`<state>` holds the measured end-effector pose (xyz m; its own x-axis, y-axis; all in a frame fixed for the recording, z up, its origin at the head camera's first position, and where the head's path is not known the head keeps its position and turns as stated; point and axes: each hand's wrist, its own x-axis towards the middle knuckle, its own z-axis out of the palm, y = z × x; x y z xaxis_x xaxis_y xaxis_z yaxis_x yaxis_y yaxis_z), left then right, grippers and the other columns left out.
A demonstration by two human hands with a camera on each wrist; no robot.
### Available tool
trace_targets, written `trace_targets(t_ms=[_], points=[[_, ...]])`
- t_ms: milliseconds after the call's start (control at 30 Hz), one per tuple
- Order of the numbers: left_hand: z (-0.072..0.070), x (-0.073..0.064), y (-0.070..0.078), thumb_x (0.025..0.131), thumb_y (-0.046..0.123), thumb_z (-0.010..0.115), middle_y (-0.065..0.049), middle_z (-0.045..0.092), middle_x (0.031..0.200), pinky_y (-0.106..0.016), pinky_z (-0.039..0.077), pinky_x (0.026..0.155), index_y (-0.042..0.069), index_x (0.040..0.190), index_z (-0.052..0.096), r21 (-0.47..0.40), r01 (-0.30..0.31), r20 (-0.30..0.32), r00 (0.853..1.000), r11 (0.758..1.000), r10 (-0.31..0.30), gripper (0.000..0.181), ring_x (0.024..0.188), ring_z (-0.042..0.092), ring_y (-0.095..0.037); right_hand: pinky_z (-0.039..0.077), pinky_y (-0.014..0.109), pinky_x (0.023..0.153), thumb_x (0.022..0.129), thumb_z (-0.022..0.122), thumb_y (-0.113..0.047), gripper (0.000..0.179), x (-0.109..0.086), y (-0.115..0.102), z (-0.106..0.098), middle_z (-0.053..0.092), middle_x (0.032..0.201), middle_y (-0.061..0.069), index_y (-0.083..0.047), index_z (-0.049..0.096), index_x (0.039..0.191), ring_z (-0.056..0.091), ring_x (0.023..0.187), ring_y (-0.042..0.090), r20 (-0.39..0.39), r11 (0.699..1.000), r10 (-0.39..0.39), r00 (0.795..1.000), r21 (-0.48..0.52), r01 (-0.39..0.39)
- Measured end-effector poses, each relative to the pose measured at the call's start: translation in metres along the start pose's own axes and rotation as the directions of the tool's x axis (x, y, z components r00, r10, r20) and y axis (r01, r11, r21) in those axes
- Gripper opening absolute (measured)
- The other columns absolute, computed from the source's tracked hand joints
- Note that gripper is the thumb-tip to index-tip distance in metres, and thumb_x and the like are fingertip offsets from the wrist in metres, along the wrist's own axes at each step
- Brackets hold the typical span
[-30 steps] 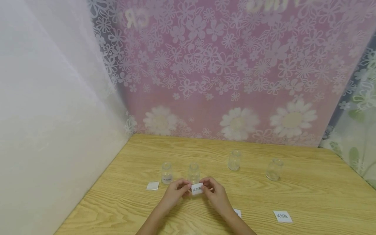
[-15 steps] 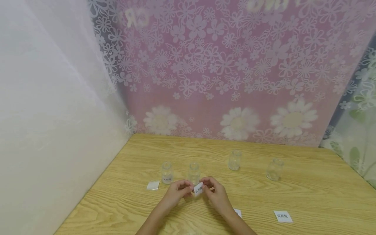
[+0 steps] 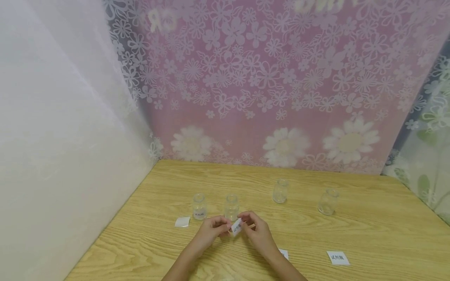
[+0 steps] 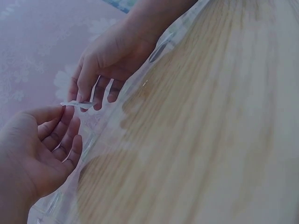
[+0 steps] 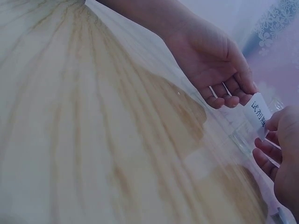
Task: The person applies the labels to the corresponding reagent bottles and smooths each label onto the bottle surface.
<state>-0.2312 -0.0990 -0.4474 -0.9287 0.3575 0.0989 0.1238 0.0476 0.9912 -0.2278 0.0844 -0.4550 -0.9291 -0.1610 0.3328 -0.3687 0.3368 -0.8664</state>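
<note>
A small white label (image 3: 236, 227) with black printed characters is stretched between both hands, tilted with its right end higher in the head view. My left hand (image 3: 211, 233) pinches its left edge between thumb and forefinger. The opposite edge is pinched by my right hand (image 3: 259, 235). In the right wrist view the label (image 5: 257, 114) faces the camera with its print readable; from the left wrist the label (image 4: 78, 104) appears nearly edge-on. Just behind the hands stands a clear glass jar (image 3: 231, 206), its base partly hidden by the fingers.
Left of it stands a glass jar (image 3: 199, 207) bearing a similar label, beside a blank white paper piece (image 3: 182, 222). Two more glass jars, one at the back (image 3: 280, 191) and one at right (image 3: 328, 202), stand apart. A printed label (image 3: 338, 258) lies front right; another label (image 3: 284, 254) is half hidden.
The label has turned from nearly level to a slant, right end up, over the last second. Both hands stay almost in place; the jars have not moved.
</note>
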Motion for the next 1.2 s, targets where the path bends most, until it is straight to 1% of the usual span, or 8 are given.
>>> trace_targets(t_ms=[200,333,467,700,800,1033,1133,1200], points=[[0.0,-0.001,0.0,0.092,0.012,0.055,-0.002,0.061,0.084,-0.03,0.047,0.071,-0.007,0.098,0.06,-0.009,-0.001,0.01,1.0,1.0,0.001,0.021,0.08,0.059,-0.02,0.05,0.025,0.068,0.087,0.063,-0.006,0.02,-0.001,0.001,0.0,0.059,0.096,0.006,-0.004,0.054,0.104,0.058,0.084,0.022,0.034,0.999,-0.045,0.998,0.005,0.045],[0.0,-0.002,0.0,0.092,0.014,0.054,-0.003,0.06,0.083,-0.029,0.046,0.072,-0.006,0.098,0.059,-0.014,-0.005,0.024,1.0,1.0,0.005,0.021,0.08,0.057,-0.02,0.052,0.028,0.066,0.089,0.062,-0.013,0.016,-0.002,0.001,0.0,0.058,0.104,0.013,-0.003,0.056,0.1,0.059,0.087,0.027,0.098,0.994,-0.04,0.994,0.109,0.029],[0.0,-0.002,0.001,0.093,0.013,0.054,-0.003,0.061,0.085,-0.029,0.047,0.072,-0.007,0.097,0.059,-0.028,-0.015,0.032,0.999,0.999,0.016,0.021,0.08,0.057,-0.02,0.053,0.03,0.07,0.091,0.059,-0.018,0.019,-0.002,0.001,0.0,0.056,0.113,0.016,-0.003,0.058,0.103,0.057,0.095,0.03,0.161,0.985,-0.058,0.985,0.172,0.03],[0.001,-0.003,0.001,0.093,0.012,0.053,-0.003,0.06,0.086,-0.029,0.047,0.074,-0.007,0.096,0.059,-0.022,-0.031,0.047,0.998,0.999,0.032,0.02,0.081,0.057,-0.02,0.05,0.029,0.078,0.091,0.059,-0.022,0.024,-0.002,0.0,0.002,0.055,0.117,0.011,-0.005,0.057,0.109,0.052,0.103,0.029,0.223,0.983,-0.06,0.973,0.182,0.018],[0.001,-0.003,0.002,0.093,0.012,0.054,-0.003,0.06,0.086,-0.03,0.047,0.074,-0.006,0.095,0.059,-0.019,-0.028,0.049,0.998,0.999,0.029,0.019,0.081,0.057,-0.019,0.05,0.03,0.079,0.092,0.058,-0.02,0.024,-0.003,-0.003,0.002,0.056,0.115,0.01,-0.004,0.057,0.11,0.052,0.104,0.031,0.234,0.984,-0.062,0.97,0.174,0.021],[0.002,-0.002,0.0,0.093,0.012,0.053,-0.005,0.061,0.086,-0.028,0.047,0.07,-0.006,0.093,0.059,-0.021,-0.028,0.051,0.998,0.999,0.029,0.018,0.079,0.056,-0.019,0.051,0.031,0.076,0.092,0.057,-0.014,0.019,-0.008,-0.033,-0.006,0.059,0.107,0.013,0.001,0.058,0.104,0.052,0.1,0.034,0.232,0.988,-0.062,0.971,0.15,0.027],[0.001,-0.001,-0.002,0.094,0.012,0.052,-0.006,0.06,0.086,-0.027,0.047,0.068,-0.006,0.093,0.058,-0.032,-0.031,0.059,0.998,0.999,0.033,0.019,0.078,0.056,-0.018,0.052,0.033,0.073,0.092,0.057,-0.013,0.016,-0.008,-0.036,-0.006,0.059,0.104,0.011,0.0,0.06,0.101,0.053,0.097,0.03,0.217,0.99,-0.053,0.975,0.141,0.023],[0.001,-0.001,-0.002,0.094,0.012,0.052,-0.006,0.06,0.086,-0.027,0.046,0.068,-0.006,0.093,0.058,-0.033,-0.036,0.063,0.997,0.999,0.038,0.019,0.079,0.055,-0.018,0.052,0.036,0.071,0.092,0.057,-0.011,0.013,-0.008,-0.032,-0.006,0.059,0.101,0.01,-0.001,0.061,0.098,0.053,0.094,0.027,0.198,0.99,-0.057,0.979,0.139,0.03]])
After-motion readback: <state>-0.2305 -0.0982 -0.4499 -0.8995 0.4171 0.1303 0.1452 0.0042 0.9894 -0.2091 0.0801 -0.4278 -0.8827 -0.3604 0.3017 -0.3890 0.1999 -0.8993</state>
